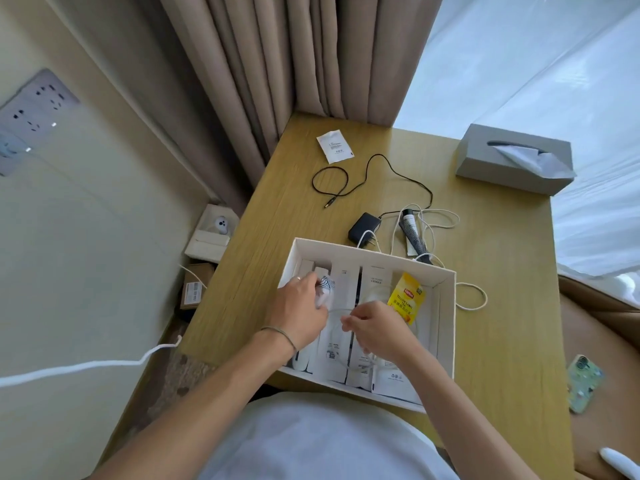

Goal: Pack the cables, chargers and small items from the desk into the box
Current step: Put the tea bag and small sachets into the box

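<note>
Yellow Lipton tea packet (406,297), "YELLOW LABEL", in white box (446,327)

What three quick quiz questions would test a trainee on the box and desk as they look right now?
1. True or false: the yellow tea packet lies inside the white box.
2. Which lies on the desk outside the box? A) black adapter B) yellow tea packet C) the striped item
3. What does the left hand hold inside the box?

Key
1. True; it sits in the box's right part, beside the right hand.
2. A; the adapter lies just beyond the box's far wall, its black cable trailing across the desk.
3. A small striped item, gripped in its fingers; what it is cannot be told.
</note>
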`<move>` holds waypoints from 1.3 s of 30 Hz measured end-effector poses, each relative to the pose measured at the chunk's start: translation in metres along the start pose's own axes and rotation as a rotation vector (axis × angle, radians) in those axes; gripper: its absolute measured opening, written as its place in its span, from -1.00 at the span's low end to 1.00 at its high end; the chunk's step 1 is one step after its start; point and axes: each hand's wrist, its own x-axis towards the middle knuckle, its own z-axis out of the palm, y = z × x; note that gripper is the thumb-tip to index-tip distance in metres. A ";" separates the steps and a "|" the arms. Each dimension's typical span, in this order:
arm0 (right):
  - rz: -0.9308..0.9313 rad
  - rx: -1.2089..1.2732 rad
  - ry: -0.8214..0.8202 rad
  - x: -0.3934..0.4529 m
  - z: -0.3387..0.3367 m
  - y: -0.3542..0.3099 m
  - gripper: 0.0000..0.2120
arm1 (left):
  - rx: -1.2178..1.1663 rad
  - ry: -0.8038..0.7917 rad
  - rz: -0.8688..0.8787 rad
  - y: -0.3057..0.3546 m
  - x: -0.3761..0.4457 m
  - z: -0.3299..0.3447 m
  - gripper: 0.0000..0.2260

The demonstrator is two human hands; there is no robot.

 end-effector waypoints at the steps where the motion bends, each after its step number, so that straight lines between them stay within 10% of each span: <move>1: -0.006 0.025 0.011 -0.001 -0.002 0.000 -0.74 | 0.020 -0.010 -0.001 -0.001 0.000 0.003 -0.79; 14: -0.068 0.289 0.302 0.002 -0.069 -0.010 -0.87 | 0.054 0.090 0.162 0.010 0.008 -0.014 -0.87; 19: 0.032 -0.081 0.470 0.049 -0.124 0.000 -0.79 | 0.037 0.183 0.308 0.041 0.029 -0.037 -0.92; 39: 0.287 -0.509 0.301 0.160 -0.149 0.040 -0.92 | 0.044 -0.040 0.496 0.079 0.144 -0.048 -0.87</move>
